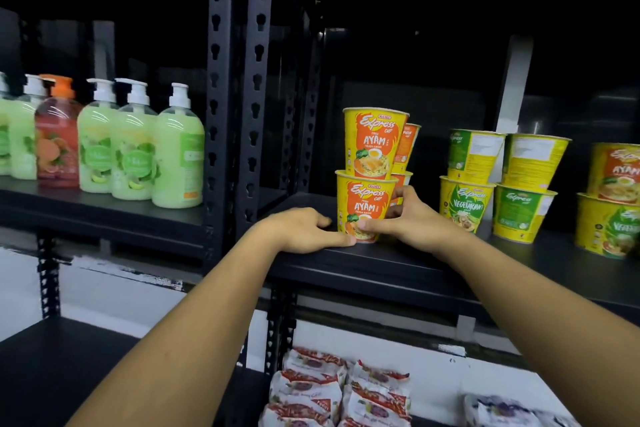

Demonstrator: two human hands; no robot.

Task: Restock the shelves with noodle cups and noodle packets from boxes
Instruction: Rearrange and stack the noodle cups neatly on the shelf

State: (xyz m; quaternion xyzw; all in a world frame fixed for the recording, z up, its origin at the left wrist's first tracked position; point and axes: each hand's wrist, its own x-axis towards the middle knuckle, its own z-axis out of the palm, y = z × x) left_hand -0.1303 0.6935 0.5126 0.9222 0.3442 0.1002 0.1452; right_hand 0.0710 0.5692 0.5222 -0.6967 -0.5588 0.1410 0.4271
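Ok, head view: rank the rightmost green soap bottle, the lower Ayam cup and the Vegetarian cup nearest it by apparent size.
1. the rightmost green soap bottle: clearly largest.
2. the lower Ayam cup and the nearest Vegetarian cup: they look alike, so no ranking between them.

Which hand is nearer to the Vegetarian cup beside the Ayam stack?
Right. The right hand holds the lower Ayam cup, just left of the Vegetarian cup; the left hand rests on the shelf farther left.
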